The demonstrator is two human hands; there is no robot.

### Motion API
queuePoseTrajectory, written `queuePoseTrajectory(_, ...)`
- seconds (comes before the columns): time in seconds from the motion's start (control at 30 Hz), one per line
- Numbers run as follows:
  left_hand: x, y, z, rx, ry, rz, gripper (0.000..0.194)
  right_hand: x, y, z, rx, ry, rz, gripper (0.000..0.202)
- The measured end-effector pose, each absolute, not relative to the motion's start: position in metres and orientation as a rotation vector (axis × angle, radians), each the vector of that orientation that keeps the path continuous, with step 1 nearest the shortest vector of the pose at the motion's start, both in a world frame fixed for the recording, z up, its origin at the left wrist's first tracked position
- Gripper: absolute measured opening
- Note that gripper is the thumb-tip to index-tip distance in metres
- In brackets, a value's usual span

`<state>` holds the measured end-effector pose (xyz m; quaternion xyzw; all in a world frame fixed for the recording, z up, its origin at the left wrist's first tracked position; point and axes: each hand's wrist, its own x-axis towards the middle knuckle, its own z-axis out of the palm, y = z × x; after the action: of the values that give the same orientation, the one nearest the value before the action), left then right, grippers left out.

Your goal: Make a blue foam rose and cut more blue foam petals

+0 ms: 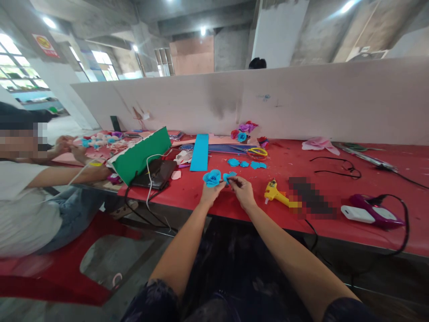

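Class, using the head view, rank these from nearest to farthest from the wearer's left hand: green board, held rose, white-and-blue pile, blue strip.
1. Rose: in the left hand.
2. Blue strip: just ahead, lying on the table.
3. Green board: to the left, standing tilted.
4. White-and-blue pile: far left, past the board.

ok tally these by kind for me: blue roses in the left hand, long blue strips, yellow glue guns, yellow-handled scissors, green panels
Blue rose in the left hand: 1
Long blue strip: 1
Yellow glue gun: 1
Yellow-handled scissors: 1
Green panel: 1
Total: 5
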<state>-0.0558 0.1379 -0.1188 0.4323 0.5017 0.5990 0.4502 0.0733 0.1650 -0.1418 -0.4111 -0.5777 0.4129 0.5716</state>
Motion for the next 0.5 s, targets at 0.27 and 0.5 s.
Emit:
queuePoseTrajectory(0.27, -0.0564, 0.1375, -0.1215, 1.143, 1.223, 1.474, 0.022, 0.0761, 0.1612, -0.1381, -0.957, -1.395, 0.873, 0.026)
queuePoseTrajectory(0.5, -0.0571, 0.1378, -0.1211, 1.163, 1.18, 1.517, 0.024, 0.0785, 0.1597, -0.1365, -0.991, -1.449, 0.787, 0.026)
